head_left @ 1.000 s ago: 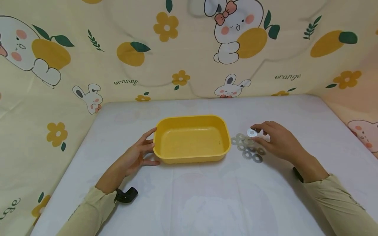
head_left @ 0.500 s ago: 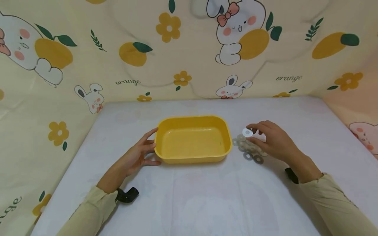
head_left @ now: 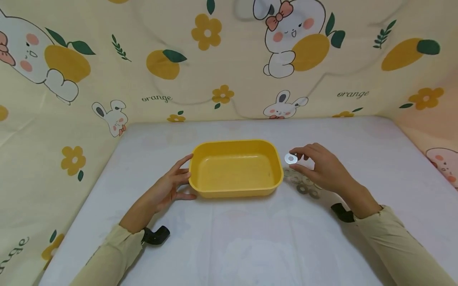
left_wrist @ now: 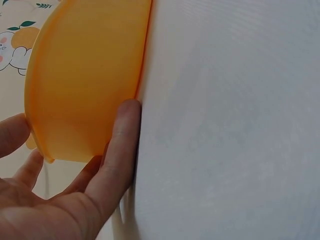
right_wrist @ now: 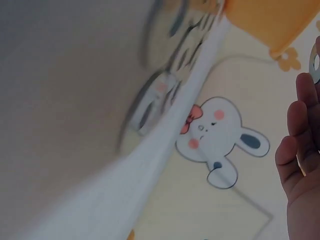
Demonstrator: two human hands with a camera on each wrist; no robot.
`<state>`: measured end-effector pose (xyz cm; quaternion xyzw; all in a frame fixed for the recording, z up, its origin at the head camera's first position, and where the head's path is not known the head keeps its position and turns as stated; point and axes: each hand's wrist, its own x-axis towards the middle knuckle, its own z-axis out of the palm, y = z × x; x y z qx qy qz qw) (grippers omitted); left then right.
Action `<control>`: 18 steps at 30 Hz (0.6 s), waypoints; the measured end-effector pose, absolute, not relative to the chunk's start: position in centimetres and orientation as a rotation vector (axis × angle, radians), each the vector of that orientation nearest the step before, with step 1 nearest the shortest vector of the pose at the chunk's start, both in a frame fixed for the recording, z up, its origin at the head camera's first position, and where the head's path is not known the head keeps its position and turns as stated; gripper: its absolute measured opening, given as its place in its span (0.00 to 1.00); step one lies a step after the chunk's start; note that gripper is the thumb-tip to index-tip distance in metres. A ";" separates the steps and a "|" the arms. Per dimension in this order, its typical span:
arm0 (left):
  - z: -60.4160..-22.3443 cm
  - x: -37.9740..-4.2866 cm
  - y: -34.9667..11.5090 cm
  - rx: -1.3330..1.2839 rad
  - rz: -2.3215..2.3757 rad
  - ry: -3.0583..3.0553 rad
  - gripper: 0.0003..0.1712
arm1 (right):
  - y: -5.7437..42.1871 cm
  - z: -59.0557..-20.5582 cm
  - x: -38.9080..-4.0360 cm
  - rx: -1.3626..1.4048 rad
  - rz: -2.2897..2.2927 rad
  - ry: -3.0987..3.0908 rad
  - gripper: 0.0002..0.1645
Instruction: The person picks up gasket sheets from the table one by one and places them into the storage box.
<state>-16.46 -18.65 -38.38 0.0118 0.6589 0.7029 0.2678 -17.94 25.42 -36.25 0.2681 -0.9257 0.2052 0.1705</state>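
Observation:
A yellow plastic basin (head_left: 236,194) sits on the white table, its inside bare. My left hand (head_left: 166,190) is at its left end, fingers spread and fairly straight, fingertips against the end wall. In the left wrist view the thumb lies low along the basin's wall (left_wrist: 80,90). Beyond the right end, my right hand (head_left: 323,169) pinches a flat metal washer (head_left: 291,159) between thumb and index finger, just right of the rim. In the right wrist view only part of this washer (right_wrist: 314,62) shows. Several loose washers (head_left: 302,188) lie under the right hand, partly hidden by it.
The white table (head_left: 243,238) ends at the back and left against a cloth (head_left: 229,67) printed with rabbits and oranges. A black wrist device (head_left: 156,235) stands out from the left sleeve; another (head_left: 342,213) is at the right wrist.
My right hand has moved left with the washer, from over the loose washers to close by the basin's right rim. The left hand has stayed at the basin's left end.

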 end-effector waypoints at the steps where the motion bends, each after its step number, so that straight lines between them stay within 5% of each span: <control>1: -38.3 -16.5 -18.6 0.035 1.898 1.777 0.35 | 25.3 -36.1 -18.0 0.776 0.593 -2.619 0.25; 18: -38.3 -16.3 -18.7 0.060 1.888 1.792 0.34 | 20.3 -35.6 -18.5 0.844 0.748 -2.673 0.21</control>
